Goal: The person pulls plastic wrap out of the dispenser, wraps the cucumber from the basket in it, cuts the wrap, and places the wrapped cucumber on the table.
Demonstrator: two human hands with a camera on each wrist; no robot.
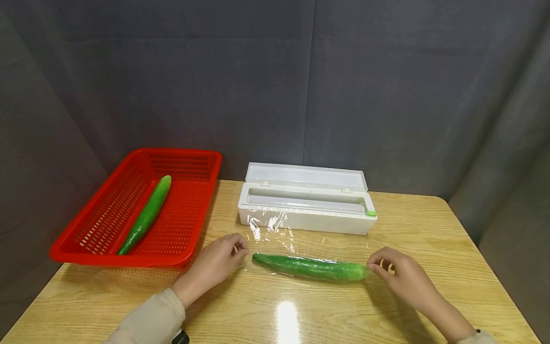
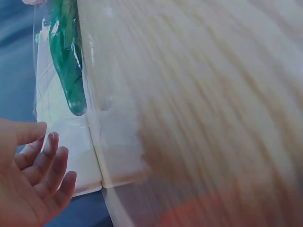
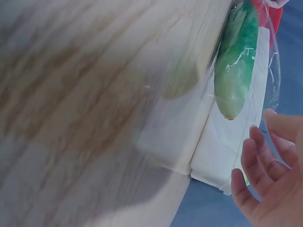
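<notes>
A green cucumber (image 1: 313,268) lies crosswise on the table, its pale end toward the right, covered by clear plastic wrap (image 1: 256,230). The wrap stretches back toward a white dispenser box (image 1: 307,222) with a raised lid. My left hand (image 1: 215,263) pinches the wrap between thumb and forefinger just beyond the dark end. At the pale end, my right hand (image 1: 406,277) pinches the film the same way. In the left wrist view the other fingers of the left hand (image 2: 40,182) curve loosely; the right hand (image 3: 270,172) looks alike in its own view. The film's exact edges are hard to see.
To the left stands a red plastic basket (image 1: 206,205) with another cucumber (image 1: 148,215) inside. A green tab (image 1: 371,213) sits at the box's right end. Grey curtains (image 1: 275,95) hang behind the wooden table (image 1: 240,315).
</notes>
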